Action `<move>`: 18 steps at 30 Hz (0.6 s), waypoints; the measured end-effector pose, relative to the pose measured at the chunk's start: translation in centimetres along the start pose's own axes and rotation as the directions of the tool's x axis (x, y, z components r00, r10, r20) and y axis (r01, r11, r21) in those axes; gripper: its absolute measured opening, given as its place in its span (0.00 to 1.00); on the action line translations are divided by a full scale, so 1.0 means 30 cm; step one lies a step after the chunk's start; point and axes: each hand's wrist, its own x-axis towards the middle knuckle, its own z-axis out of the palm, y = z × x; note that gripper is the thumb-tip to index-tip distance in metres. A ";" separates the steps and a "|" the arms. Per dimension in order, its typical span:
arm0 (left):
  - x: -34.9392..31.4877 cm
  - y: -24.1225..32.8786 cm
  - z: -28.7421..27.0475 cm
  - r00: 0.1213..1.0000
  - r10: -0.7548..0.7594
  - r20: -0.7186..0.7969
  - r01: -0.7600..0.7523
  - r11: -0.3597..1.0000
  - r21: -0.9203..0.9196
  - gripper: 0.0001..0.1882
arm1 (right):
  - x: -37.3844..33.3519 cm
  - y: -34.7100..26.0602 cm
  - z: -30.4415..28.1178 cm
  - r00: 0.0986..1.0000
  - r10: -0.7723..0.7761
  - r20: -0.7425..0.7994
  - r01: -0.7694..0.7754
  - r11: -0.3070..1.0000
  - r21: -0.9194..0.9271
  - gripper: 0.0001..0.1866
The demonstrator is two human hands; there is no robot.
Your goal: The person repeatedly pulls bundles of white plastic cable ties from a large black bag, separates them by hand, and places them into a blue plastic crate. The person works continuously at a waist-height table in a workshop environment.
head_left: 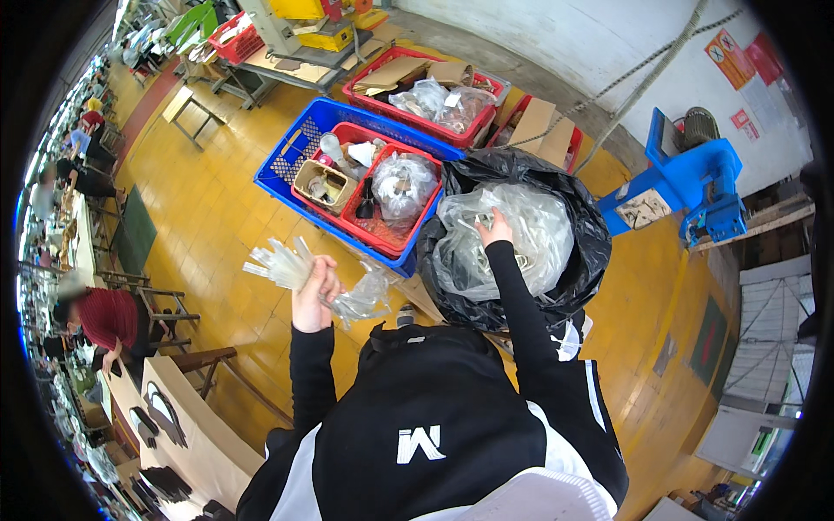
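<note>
My left hand [318,286] is raised over the yellow floor, its fingers wrapped round a bundle of clear plastic strips [280,263]. The strips fan out to the left, and a crumpled piece of clear film [363,298] hangs on the right of the same hand. My right hand [495,229] reaches into a big clear plastic bag [547,224], fingers apart, with no thing plainly seen between them. Pale, thin pieces show in this bag near the fingers, too unclear to name. A black plastic bag [591,252] surrounds the clear one.
Left of the bags stands a blue crate [291,156] holding red baskets [354,204], a small tan box [323,187] and bagged items. Behind is a red crate [417,122] with cardboard. A blue machine [647,195] stands right. A table with dark pieces [195,417] lies lower left, near a seated person.
</note>
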 end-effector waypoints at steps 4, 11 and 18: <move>-0.059 -0.033 -0.013 0.999 -0.021 -0.036 0.021 1.000 0.022 0.14 | 0.028 -0.069 0.023 0.979 0.086 0.184 -0.018 0.940 -0.341 0.47; -0.124 -0.081 -0.069 0.989 -0.052 -0.139 0.052 0.999 -0.004 0.13 | 0.009 -0.013 0.037 0.978 -0.203 0.046 0.201 0.867 -0.456 0.11; -0.107 -0.102 -0.013 0.990 -0.107 -0.091 0.108 0.994 0.014 0.13 | -0.046 -0.118 -0.084 0.964 -0.224 0.144 0.141 0.888 0.437 0.12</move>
